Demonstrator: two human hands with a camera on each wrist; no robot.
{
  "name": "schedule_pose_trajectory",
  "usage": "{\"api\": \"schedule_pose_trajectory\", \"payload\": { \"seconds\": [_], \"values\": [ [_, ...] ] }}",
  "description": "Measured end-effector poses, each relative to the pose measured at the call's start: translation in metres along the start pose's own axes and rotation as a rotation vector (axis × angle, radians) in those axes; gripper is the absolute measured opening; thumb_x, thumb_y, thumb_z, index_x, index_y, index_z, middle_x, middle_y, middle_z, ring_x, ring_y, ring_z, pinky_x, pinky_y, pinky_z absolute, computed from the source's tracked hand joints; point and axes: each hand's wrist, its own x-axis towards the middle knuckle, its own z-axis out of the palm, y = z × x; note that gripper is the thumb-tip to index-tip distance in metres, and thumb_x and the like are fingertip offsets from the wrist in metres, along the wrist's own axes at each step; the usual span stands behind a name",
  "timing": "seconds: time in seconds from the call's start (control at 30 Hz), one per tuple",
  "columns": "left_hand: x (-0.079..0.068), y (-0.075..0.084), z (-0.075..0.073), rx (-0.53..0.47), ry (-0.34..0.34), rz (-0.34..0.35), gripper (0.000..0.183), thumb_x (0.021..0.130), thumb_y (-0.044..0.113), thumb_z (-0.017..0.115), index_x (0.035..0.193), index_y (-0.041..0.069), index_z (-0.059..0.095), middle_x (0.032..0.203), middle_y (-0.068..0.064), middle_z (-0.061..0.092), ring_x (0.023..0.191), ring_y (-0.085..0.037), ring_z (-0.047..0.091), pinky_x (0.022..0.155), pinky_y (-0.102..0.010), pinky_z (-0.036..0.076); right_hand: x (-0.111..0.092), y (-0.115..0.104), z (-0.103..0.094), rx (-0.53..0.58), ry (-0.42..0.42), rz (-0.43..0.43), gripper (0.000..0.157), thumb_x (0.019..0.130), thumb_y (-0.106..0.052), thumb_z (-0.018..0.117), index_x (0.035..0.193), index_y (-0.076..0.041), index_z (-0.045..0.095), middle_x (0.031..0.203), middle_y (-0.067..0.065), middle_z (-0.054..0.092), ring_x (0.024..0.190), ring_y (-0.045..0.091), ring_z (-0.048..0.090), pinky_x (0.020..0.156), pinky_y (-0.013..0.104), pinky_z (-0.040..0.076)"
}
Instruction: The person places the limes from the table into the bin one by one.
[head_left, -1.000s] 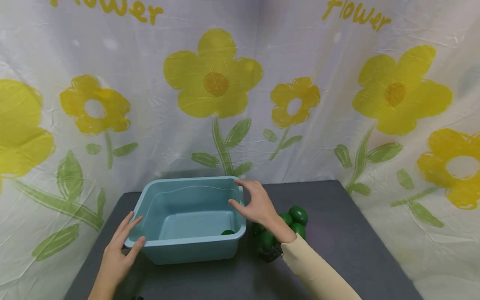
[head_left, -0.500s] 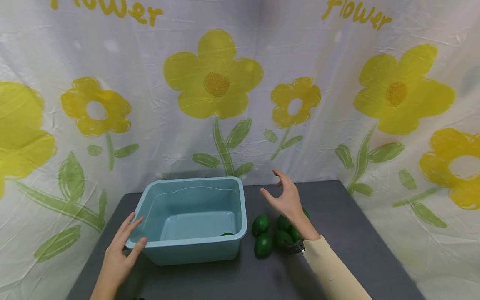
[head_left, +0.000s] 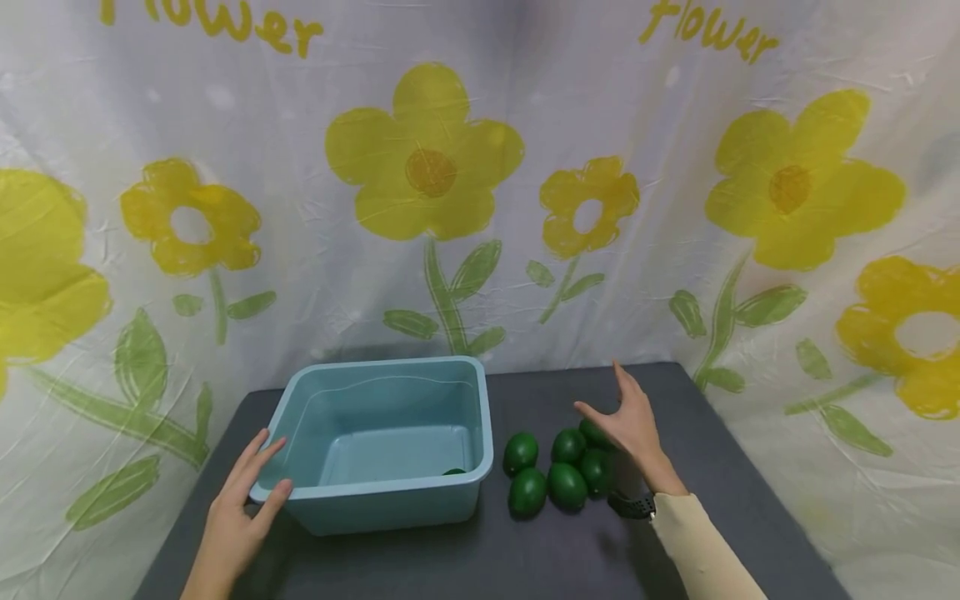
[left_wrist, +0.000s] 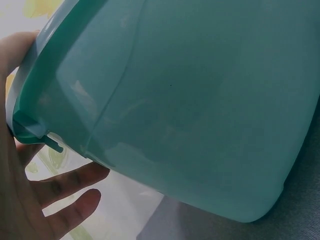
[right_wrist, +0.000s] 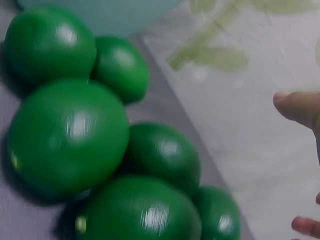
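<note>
Six green fruits [head_left: 567, 487] lie on the table [head_left: 517, 558] at three o'clock from the tub [head_left: 386, 505]; another shows inside at five. The left hand [head_left: 238, 508], fingers spread, touches its eight o'clock corner; the right hand [head_left: 633, 425], fingers wide, holding nothing, hangs at the fruits' two o'clock.

Blue tub [head_left: 382, 508] upright; green fruit [head_left: 454, 472] inside; six green fruits [head_left: 567, 487] clustered beside.

room above blue tub [head_left: 382, 508], green fruits [head_left: 567, 487] crowding right
</note>
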Motion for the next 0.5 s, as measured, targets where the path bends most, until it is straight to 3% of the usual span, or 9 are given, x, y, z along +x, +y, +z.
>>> {"api": "schedule_pose_trajectory", "payload": {
  "seconds": [0.2, 0.3, 0.4, 0.5],
  "values": [
    [-0.002, 0.001, 0.0, 0.012, -0.001, -0.005, 0.057, 0.103, 0.019, 0.07, 0.158, 0.02, 0.053, 0.173, -0.001, 0.031, 0.151, 0.013, 0.016, 0.115, -0.071, 0.03, -0.005, 0.02, -0.004, -0.084, -0.105, 0.099, 0.108, 0.095, -0.058, 0.072, 0.169, -0.001, 0.018, 0.167, 0.035, 0.025, 0.148, 0.062, 0.028, 0.115, 0.076, 0.03],
    [-0.002, 0.001, 0.0, 0.019, 0.01, 0.009, 0.057, 0.103, 0.018, 0.071, 0.157, 0.02, 0.054, 0.173, 0.002, 0.031, 0.151, 0.013, 0.017, 0.124, -0.044, 0.03, -0.008, 0.027, -0.004, -0.113, -0.155, 0.134, 0.105, 0.096, -0.059, 0.071, 0.167, 0.003, 0.024, 0.165, 0.037, 0.03, 0.146, 0.061, 0.033, 0.114, 0.074, 0.034],
    [-0.002, 0.001, 0.0, 0.029, 0.026, 0.03, 0.057, 0.102, 0.017, 0.072, 0.156, 0.02, 0.055, 0.172, 0.005, 0.032, 0.151, 0.011, 0.02, 0.115, -0.012, 0.021, -0.011, 0.034, -0.002, -0.137, -0.188, 0.142, 0.101, 0.096, -0.057, 0.071, 0.163, 0.007, 0.03, 0.159, 0.039, 0.039, 0.14, 0.06, 0.042, 0.11, 0.071, 0.041],
    [-0.001, 0.0, 0.0, 0.026, 0.038, 0.048, 0.057, 0.101, 0.016, 0.073, 0.155, 0.02, 0.056, 0.171, 0.007, 0.033, 0.151, 0.009, 0.021, 0.108, -0.004, 0.017, -0.013, 0.039, 0.001, -0.157, -0.207, 0.144, 0.099, 0.096, -0.056, 0.071, 0.16, 0.009, 0.034, 0.153, 0.039, 0.046, 0.134, 0.058, 0.051, 0.105, 0.069, 0.046]
  ]
}}
